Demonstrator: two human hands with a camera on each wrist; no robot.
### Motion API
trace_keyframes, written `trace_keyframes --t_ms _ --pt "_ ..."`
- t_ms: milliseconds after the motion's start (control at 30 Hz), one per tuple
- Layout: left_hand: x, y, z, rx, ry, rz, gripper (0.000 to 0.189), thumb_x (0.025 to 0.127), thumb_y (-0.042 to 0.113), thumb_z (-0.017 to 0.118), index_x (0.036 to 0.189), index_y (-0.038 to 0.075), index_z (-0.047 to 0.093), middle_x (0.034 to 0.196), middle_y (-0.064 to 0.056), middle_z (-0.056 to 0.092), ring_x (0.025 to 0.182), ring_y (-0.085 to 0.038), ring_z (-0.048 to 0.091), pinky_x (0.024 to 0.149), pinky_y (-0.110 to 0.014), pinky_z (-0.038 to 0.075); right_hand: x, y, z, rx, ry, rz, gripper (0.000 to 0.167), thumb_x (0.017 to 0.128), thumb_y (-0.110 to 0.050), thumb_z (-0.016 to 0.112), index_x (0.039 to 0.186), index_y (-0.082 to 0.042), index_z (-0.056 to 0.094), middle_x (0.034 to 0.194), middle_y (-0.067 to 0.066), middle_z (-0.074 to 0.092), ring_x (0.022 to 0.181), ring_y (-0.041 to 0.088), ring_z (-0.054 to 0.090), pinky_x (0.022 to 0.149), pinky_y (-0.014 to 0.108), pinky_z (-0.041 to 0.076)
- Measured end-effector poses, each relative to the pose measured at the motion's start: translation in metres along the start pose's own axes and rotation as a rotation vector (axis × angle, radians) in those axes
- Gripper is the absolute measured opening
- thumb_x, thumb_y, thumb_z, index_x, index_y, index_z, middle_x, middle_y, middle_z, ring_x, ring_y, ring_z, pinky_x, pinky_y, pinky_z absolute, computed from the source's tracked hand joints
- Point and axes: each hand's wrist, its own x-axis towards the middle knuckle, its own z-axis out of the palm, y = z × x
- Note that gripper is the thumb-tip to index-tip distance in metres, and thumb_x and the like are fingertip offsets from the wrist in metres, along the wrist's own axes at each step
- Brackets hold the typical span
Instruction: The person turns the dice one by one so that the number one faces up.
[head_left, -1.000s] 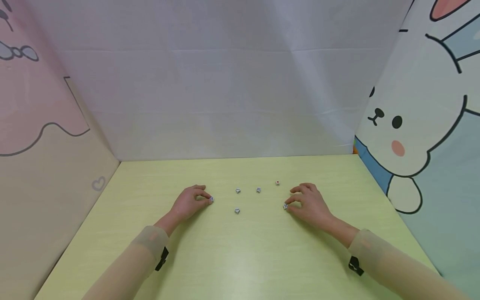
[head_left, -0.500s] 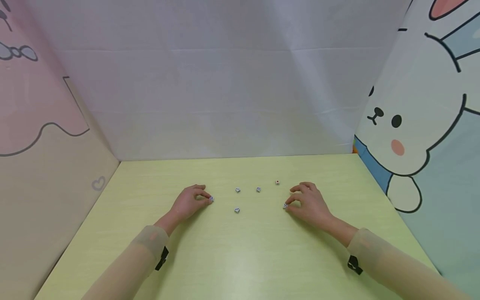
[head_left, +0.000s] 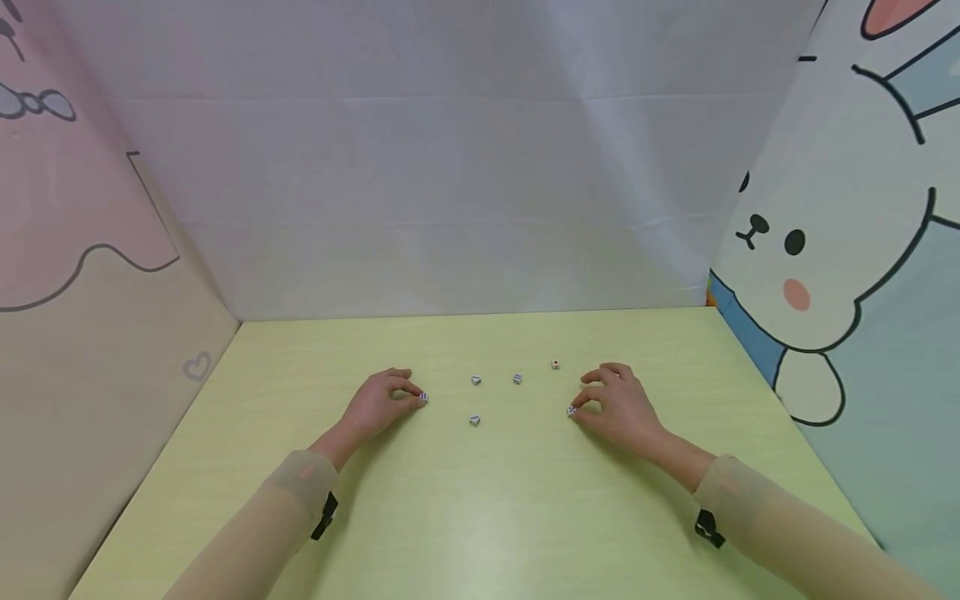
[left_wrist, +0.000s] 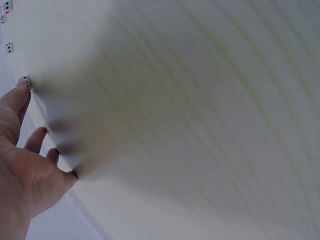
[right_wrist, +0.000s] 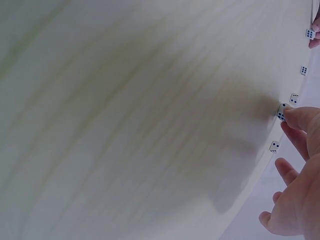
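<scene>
Between thumb and index finger my left hand [head_left: 382, 405] pinches a small white die [head_left: 423, 398] with dark pips. The left wrist view shows that die [left_wrist: 26, 81] at the thumb tip, the other fingers spread against the table. My right hand [head_left: 617, 407] pinches another die [head_left: 572, 412] the same way; in the right wrist view this die [right_wrist: 282, 112] shows dark pips beside the thumb. Between the hands lie several loose dice: one die [head_left: 475, 421] nearer me, one die [head_left: 476, 380] behind it, one die [head_left: 517, 379] to its right, and a die [head_left: 556, 365] with a red pip.
The pale yellow table [head_left: 480, 517] ends at a white backdrop [head_left: 465, 208]. A pinkish panel [head_left: 90, 217] stands on the left, and a panel with a cartoon rabbit [head_left: 825, 250] on the right. Both forearms wear light sleeves with black straps.
</scene>
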Motion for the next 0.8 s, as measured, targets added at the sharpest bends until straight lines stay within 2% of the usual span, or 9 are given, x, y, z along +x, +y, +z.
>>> trace_keyframes --t_ms 300,467,600,800 --pt "0.0 0.0 0.0 -0.007 0.003 0.003 0.015 0.094 0.024 0.077 0.104 0.014 0.08 0.149 -0.018 0.053 0.148 -0.042 0.032 0.12 -0.06 0.023 0.001 -0.001 0.0 -0.046 0.007 -0.048 0.006 0.084 -0.028 0.085 0.086 -0.024 0.082 0.123 0.01 0.068 0.133 0.042 0.043 0.111 0.061 0.033" --pt "0.0 0.0 0.0 -0.006 0.002 0.004 0.014 0.094 0.024 0.077 0.104 0.014 0.08 0.149 -0.018 0.053 0.148 -0.042 0.032 0.12 -0.06 0.023 0.001 -0.002 -0.002 -0.032 0.02 -0.054 0.006 0.084 -0.026 0.085 0.086 -0.022 0.081 0.122 0.011 0.068 0.131 0.044 0.044 0.109 0.063 0.035" --pt "0.0 0.0 0.0 -0.003 0.003 0.004 0.014 0.094 0.024 0.076 0.104 0.014 0.08 0.15 -0.018 0.052 0.148 -0.042 0.031 0.12 -0.06 0.023 0.001 -0.002 -0.004 0.046 0.017 -0.003 0.007 0.086 -0.024 0.084 0.089 -0.019 0.082 0.123 0.012 0.068 0.131 0.046 0.043 0.108 0.065 0.034" --pt "-0.002 0.002 -0.001 -0.015 0.002 0.003 0.014 0.094 0.023 0.076 0.104 0.014 0.08 0.15 -0.019 0.052 0.148 -0.043 0.03 0.12 -0.06 0.021 0.002 -0.003 -0.01 0.227 0.01 0.082 0.008 0.088 -0.022 0.082 0.095 -0.018 0.083 0.125 0.015 0.068 0.132 0.045 0.04 0.111 0.06 0.031"
